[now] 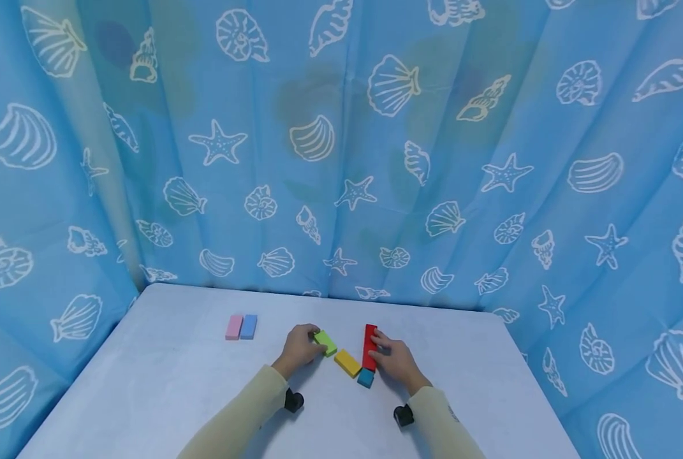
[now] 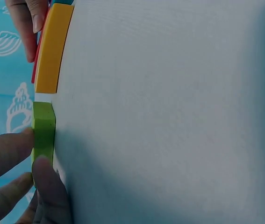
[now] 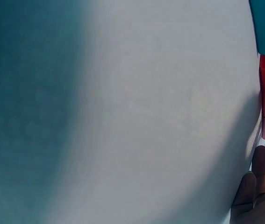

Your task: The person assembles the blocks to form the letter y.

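My left hand (image 1: pixel 298 349) pinches a lime-green block (image 1: pixel 326 343) between thumb and fingers, at the table surface. Just right of it lies a yellow block (image 1: pixel 347 363), a small gap apart from the green one in the left wrist view. A long red piece (image 1: pixel 368 357) stretches away from me, with a seam across it in the right wrist view. My right hand (image 1: pixel 397 361) holds this red piece from its right side with bent thumb and fingers. A teal block (image 1: pixel 366 378) sits against the red piece's near end, close to the yellow block's corner.
A pink block (image 1: pixel 234 327) and a blue block (image 1: pixel 249 326) lie side by side at the back left of the white table (image 1: pixel 192 382). A blue curtain (image 1: pixel 341 153) with white shell prints hangs along the table's back and sides.
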`<state>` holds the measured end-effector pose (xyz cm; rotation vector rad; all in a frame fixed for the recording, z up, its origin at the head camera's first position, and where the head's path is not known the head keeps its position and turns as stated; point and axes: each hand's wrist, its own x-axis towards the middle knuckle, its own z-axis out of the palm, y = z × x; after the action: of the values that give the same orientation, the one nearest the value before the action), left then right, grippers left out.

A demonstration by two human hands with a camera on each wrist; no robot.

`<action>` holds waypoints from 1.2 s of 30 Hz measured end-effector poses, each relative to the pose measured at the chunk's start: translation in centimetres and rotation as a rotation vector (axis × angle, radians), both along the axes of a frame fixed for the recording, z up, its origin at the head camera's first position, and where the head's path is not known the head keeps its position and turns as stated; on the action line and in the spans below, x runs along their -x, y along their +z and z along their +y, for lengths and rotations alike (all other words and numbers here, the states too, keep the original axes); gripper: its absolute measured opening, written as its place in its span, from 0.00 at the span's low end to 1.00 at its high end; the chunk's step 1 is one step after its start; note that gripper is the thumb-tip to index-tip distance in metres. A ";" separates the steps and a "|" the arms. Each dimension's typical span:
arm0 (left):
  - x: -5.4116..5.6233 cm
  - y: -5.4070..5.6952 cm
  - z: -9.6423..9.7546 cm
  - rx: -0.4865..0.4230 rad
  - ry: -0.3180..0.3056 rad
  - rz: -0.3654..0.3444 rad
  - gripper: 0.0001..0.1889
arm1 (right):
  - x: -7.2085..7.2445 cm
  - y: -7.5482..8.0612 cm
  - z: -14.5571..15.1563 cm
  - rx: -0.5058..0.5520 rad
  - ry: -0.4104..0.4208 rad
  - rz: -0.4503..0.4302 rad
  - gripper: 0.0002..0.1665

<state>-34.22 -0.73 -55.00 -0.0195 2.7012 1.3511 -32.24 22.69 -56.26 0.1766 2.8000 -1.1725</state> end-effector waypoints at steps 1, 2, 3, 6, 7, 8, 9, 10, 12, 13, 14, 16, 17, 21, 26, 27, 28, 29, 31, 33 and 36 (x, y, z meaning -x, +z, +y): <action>0.0 0.0 0.1 0.003 -0.001 0.003 0.24 | 0.0 0.0 0.0 -0.001 0.001 0.001 0.31; 0.0 0.0 0.1 0.007 -0.001 0.003 0.24 | -0.1 0.0 0.0 -0.002 0.003 0.001 0.31; 0.0 0.0 0.2 0.013 -0.003 0.008 0.24 | -0.1 0.0 0.0 0.000 0.004 0.001 0.31; 0.0 0.1 0.3 0.021 -0.010 0.017 0.24 | -0.2 0.0 0.0 0.006 0.003 0.005 0.31; 0.0 0.1 0.3 0.022 -0.014 0.018 0.24 | -0.2 0.0 0.0 0.009 0.001 0.005 0.31; 0.0 0.2 0.3 0.026 -0.016 0.020 0.24 | -0.2 0.1 0.0 0.010 0.000 0.006 0.31; 0.0 0.2 0.3 0.030 -0.018 0.022 0.24 | -0.2 0.1 0.0 0.012 0.000 0.007 0.31; 0.0 0.2 0.4 0.032 -0.019 0.022 0.24 | -0.2 0.1 0.0 0.012 0.002 0.009 0.31; 0.1 0.2 0.4 0.038 -0.022 0.024 0.24 | -0.2 0.1 0.0 0.016 -0.004 0.005 0.32; 0.1 0.1 0.5 0.042 -0.022 0.025 0.24 | -0.2 0.1 0.0 0.017 -0.005 0.003 0.32; 0.1 0.1 0.5 0.046 -0.021 0.026 0.24 | -0.2 0.1 -0.1 0.016 -0.004 0.003 0.32; 0.2 0.0 0.6 0.050 -0.021 0.027 0.24 | -0.2 0.2 -0.1 0.018 -0.006 -0.003 0.32; 0.2 -0.1 0.6 0.052 -0.020 0.028 0.24 | -0.3 0.2 -0.1 0.020 -0.010 -0.008 0.32; 0.2 -0.3 0.7 0.070 -0.026 0.046 0.23 | -0.3 0.3 -0.1 0.012 0.000 -0.002 0.32; 0.2 -0.4 0.7 0.087 -0.044 0.069 0.23 | -0.3 0.2 0.0 -0.005 0.000 0.004 0.32; 0.2 -0.5 0.7 0.086 -0.045 0.071 0.23 | -0.2 0.1 0.0 -0.006 0.000 0.004 0.32; 0.3 -0.6 0.7 0.088 -0.046 0.069 0.23 | -0.2 0.1 0.0 -0.008 0.000 0.004 0.32; 0.3 -0.6 0.8 0.089 -0.047 0.070 0.23 | -0.2 0.0 0.1 -0.008 0.000 0.005 0.32; 0.3 -0.8 0.8 0.090 -0.051 0.072 0.23 | -0.2 0.0 0.1 -0.008 0.002 0.007 0.32; 0.4 -0.8 0.8 0.090 -0.051 0.072 0.23 | -0.2 0.0 0.1 -0.013 0.007 0.009 0.32; 0.3 -0.7 0.8 0.090 -0.054 0.076 0.23 | -0.2 0.1 0.1 -0.012 0.008 0.010 0.32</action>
<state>-34.53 0.07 -55.72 0.0977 2.8019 1.2396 -31.99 22.79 -56.14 0.1609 2.8140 -1.1587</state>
